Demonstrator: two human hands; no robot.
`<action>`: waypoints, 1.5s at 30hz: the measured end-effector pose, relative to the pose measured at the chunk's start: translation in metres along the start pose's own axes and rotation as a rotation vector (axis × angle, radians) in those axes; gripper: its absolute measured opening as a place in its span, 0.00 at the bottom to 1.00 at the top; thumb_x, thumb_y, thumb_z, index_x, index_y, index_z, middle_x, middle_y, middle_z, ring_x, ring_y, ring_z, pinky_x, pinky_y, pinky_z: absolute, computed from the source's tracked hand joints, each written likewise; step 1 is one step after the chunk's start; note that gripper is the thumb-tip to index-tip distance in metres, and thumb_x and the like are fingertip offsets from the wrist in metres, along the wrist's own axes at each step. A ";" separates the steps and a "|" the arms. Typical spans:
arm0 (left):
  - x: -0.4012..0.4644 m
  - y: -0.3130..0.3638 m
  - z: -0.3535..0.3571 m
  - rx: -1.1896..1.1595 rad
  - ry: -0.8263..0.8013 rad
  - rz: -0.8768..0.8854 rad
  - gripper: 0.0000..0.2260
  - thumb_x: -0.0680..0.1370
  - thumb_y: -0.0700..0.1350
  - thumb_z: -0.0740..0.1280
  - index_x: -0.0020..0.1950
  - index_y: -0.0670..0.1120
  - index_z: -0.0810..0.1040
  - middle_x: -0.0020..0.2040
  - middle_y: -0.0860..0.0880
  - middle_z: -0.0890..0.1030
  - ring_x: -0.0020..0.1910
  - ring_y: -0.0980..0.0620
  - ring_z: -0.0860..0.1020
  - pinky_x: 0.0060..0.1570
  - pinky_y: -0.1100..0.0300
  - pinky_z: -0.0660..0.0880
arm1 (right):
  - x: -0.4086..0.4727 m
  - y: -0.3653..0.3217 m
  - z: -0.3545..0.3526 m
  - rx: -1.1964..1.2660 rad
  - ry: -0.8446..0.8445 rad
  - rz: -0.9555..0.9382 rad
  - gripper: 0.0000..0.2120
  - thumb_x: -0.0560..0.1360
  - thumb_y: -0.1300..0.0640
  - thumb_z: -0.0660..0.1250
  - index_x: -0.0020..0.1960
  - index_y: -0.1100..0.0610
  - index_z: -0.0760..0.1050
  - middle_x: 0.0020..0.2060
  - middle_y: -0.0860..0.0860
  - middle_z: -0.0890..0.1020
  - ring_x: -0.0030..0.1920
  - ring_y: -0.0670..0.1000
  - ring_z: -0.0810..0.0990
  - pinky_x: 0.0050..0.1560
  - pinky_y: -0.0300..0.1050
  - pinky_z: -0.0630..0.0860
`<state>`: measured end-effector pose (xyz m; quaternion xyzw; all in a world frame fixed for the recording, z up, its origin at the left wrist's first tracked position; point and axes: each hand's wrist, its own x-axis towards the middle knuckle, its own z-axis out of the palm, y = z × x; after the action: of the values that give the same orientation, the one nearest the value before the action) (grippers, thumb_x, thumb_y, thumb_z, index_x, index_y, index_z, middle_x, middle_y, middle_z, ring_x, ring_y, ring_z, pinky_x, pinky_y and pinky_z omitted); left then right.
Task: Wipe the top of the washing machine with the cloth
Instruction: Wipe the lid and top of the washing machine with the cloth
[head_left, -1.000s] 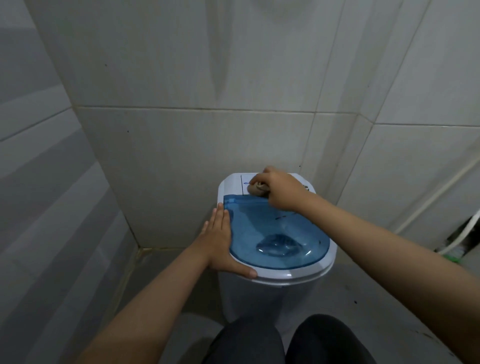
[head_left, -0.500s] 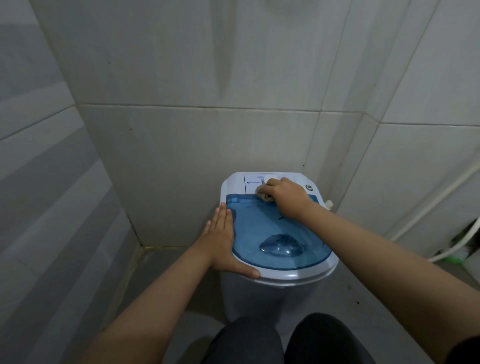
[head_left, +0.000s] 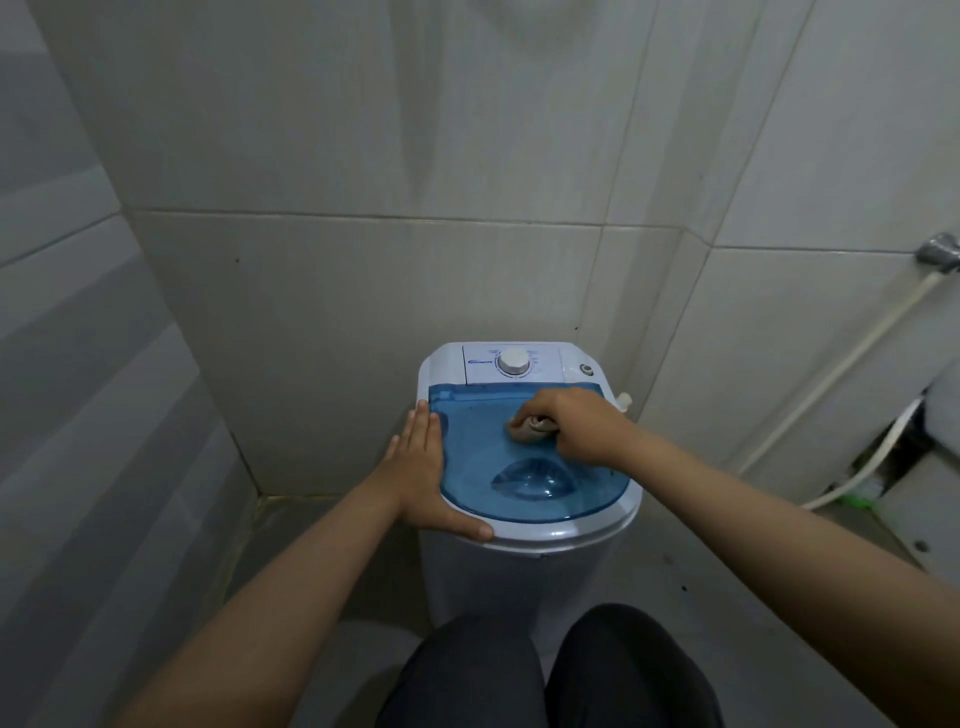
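Now off the white control panel (head_left: 511, 364) and down on the blue lid (head_left: 530, 462), right hand (head_left: 576, 428) with the bunched cloth (head_left: 530, 427) in its grip, nearer the lid's middle than a second ago. Uncovered since then: the round dial (head_left: 513, 360), earlier hidden under the knuckles. Newly in sight at the right edge: a metal tap fitting (head_left: 939, 255) and more of the white pipe (head_left: 831, 384).

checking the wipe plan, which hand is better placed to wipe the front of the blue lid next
Right. The right hand already grips the cloth on the blue lid, while the left hand lies flat along the washing machine's left edge.
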<state>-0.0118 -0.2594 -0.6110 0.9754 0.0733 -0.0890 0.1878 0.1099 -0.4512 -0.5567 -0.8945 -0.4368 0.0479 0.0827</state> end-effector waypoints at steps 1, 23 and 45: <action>0.000 0.001 0.000 0.002 -0.004 -0.003 0.75 0.43 0.81 0.61 0.74 0.41 0.31 0.76 0.44 0.30 0.75 0.46 0.32 0.74 0.45 0.39 | -0.006 -0.001 0.001 0.003 -0.013 -0.012 0.26 0.67 0.70 0.61 0.58 0.47 0.77 0.55 0.49 0.80 0.55 0.54 0.77 0.55 0.54 0.76; 0.014 0.010 0.016 0.167 0.181 0.165 0.64 0.54 0.82 0.54 0.76 0.44 0.36 0.76 0.47 0.32 0.75 0.51 0.33 0.74 0.46 0.37 | 0.044 0.059 -0.011 -0.060 0.084 0.166 0.26 0.68 0.70 0.59 0.63 0.54 0.73 0.58 0.56 0.78 0.56 0.60 0.77 0.50 0.52 0.76; 0.013 0.011 0.016 0.190 0.179 0.167 0.66 0.51 0.84 0.47 0.77 0.42 0.39 0.78 0.44 0.37 0.77 0.48 0.38 0.75 0.44 0.42 | -0.071 0.007 0.018 -0.057 0.082 0.250 0.24 0.68 0.65 0.64 0.63 0.52 0.72 0.55 0.54 0.78 0.52 0.59 0.78 0.49 0.51 0.77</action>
<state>0.0004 -0.2743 -0.6241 0.9955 -0.0003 0.0074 0.0942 0.0689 -0.5097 -0.5743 -0.9451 -0.3194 0.0088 0.0683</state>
